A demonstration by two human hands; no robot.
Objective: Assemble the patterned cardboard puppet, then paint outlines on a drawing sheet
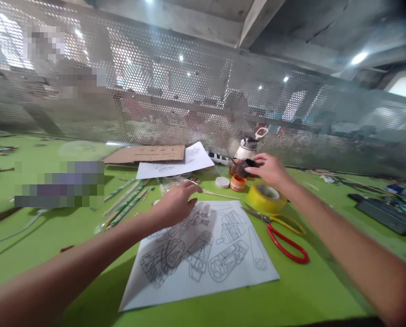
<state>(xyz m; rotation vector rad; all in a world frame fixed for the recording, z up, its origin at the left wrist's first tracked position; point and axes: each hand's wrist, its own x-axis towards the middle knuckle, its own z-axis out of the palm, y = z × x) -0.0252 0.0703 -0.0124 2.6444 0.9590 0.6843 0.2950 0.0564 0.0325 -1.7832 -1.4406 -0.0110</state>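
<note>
My right hand (269, 171) pinches a small dark, round, hollow piece (246, 168), maybe a cup or a lid, above an orange jar (238, 183). A reddish-brown glass jar (233, 167) stands just behind it, partly hidden. My left hand (177, 203) hovers over the top edge of a white sheet with line drawings (219, 254), thumb and fingers apart. Near its fingertips lie a thin wooden stick (219, 195) and small bits in clear plastic. A round white lid (222, 182) rests left of the orange jar.
Yellow tape (266, 198) and red-and-yellow-handled scissors (284, 240) lie right of the sheet. Several green-and-white sticks (127, 204) are at left. Cardboard (148, 154) and another printed sheet (197, 159) lie behind, near a white bottle (247, 149). A perforated metal screen (175, 95) borders the green table (325, 290).
</note>
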